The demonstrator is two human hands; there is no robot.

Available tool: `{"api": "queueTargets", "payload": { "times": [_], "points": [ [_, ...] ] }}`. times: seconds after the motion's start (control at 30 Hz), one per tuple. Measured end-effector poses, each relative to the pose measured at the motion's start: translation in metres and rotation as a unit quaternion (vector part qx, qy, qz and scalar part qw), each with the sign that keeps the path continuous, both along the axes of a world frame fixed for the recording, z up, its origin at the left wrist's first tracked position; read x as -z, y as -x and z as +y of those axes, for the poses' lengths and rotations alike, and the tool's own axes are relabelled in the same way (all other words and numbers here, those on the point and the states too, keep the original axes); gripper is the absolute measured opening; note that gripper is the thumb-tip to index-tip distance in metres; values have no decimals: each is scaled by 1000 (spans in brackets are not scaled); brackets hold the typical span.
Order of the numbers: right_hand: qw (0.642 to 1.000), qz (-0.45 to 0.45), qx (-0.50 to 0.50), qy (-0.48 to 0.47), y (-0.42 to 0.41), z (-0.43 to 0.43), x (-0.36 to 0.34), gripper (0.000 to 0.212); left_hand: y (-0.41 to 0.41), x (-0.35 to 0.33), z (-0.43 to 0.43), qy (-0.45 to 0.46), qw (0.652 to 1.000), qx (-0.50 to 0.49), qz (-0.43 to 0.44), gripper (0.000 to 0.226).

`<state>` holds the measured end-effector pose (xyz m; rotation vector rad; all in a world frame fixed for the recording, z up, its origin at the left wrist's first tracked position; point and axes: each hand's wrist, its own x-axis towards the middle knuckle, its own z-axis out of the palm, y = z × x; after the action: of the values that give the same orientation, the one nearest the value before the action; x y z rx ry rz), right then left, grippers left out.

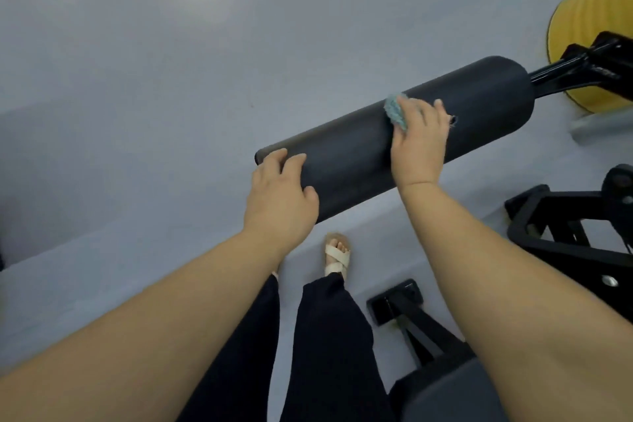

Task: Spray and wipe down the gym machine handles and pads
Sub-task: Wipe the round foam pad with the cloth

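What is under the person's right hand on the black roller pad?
A teal cloth pokes out beside the right hand, pressed onto the roller pad. The hand covers the rest of it.

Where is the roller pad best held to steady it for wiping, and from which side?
Its free lower-left end, from above. The roller pad is a thick cylinder fixed to the metal arm only at its far end, so fingers over the top and thumb on the near face wrap it. The left hand grips there; the right hand presses the cloth mid-pad.
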<state>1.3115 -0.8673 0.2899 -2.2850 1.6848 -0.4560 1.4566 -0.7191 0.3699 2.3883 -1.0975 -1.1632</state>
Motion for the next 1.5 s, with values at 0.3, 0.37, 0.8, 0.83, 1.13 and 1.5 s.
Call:
{"api": "queueTargets", "payload": {
  "times": [0.3, 0.37, 0.8, 0.83, 1.13, 1.5],
  "points": [
    [967, -103, -231, -5, -12, 109, 21, 42, 22, -5, -19, -12, 999, 24, -24, 54],
    [977, -81, -195, 31, 10, 77, 24, 39, 32, -4, -22, -10, 996, 57, -61, 54],
    [862, -320, 290, -265, 79, 7, -30, 39, 120, -15, -62, -28, 994, 94, 48, 51],
    [815, -365, 312, -324, 83, 22, -36, 34, 126, -17, -63, -34, 993, 69, 85, 51],
    [528, -632, 372, -428, 143, 122, -121, 45, 200, -65, -45, -75, 952, 27, 294, 49],
    [505, -577, 591, -250, 279, 262, -173, 17, 317, -106, 15, -89, 921, 221, 310, 11]
  ]
}}
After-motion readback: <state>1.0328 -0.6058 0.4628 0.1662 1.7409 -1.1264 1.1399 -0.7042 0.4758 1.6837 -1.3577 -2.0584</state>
